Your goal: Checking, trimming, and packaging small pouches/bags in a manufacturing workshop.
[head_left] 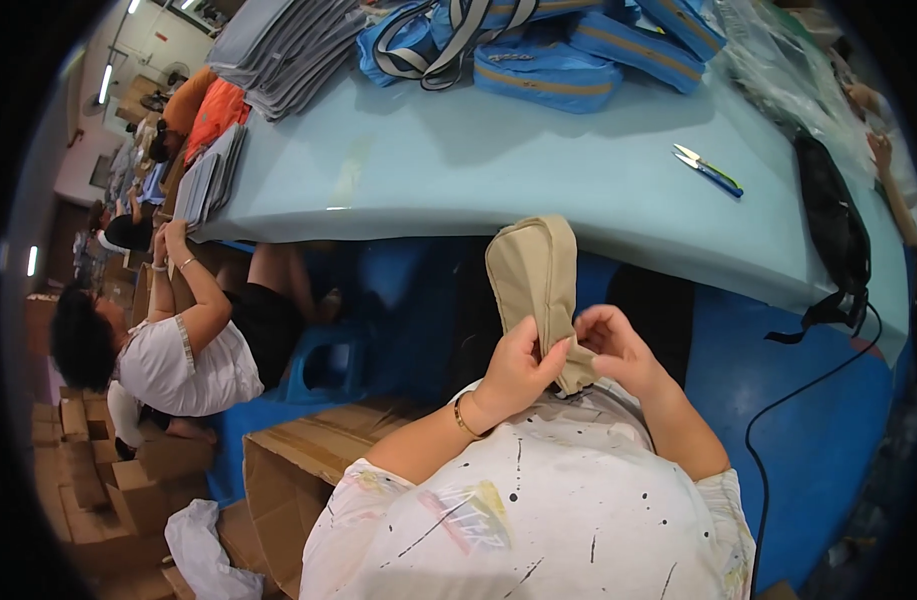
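A beige fabric pouch (538,275) with seamed edges is held up in front of my body, just off the table's near edge. My left hand (523,372) grips its lower part, thumb pressed on the cloth. My right hand (620,352) is at the right side of the same lower end, its fingers curled and its thumb against the fabric. What lies under the right fingertips is partly hidden. The pouch's rounded upper end stands free above both hands.
On the pale blue table (428,170) lie thread snips (708,172), blue bags (548,80), stacked grey pieces (278,50) and a black strapped bag (833,220). A black cable (763,440) hangs at right. A cardboard box (298,450) and a seated person (193,360) are at left.
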Motion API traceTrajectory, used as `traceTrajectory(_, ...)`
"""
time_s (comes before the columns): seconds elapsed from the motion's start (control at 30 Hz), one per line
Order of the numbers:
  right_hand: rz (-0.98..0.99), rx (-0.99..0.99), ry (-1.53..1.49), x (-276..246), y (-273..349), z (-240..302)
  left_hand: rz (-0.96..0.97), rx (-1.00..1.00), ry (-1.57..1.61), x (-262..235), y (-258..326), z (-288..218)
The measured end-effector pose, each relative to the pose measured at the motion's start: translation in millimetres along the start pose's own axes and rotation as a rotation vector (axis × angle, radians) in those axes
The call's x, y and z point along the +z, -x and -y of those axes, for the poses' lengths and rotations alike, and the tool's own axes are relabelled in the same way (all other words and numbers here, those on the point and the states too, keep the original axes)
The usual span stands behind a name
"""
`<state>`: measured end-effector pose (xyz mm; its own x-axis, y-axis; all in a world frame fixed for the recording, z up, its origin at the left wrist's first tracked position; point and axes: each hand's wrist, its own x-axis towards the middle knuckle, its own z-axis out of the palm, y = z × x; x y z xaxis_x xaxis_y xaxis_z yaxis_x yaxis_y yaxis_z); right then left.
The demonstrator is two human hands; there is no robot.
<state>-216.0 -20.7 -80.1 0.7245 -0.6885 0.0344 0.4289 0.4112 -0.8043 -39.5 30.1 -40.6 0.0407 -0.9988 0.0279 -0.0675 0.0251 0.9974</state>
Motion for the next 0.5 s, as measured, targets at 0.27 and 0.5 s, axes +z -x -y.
traceTrajectory(0.27,-0.451,-0.082,0.420,30.9,-13.9,18.8,0.313,0.269,-0.598,20.8,0.9,-11.3)
traceTrajectory(0.5,-0.426,-0.210,0.310,4.6,-2.1,13.3,-0.171,0.827,-0.763,-21.6,-22.0,-33.0)
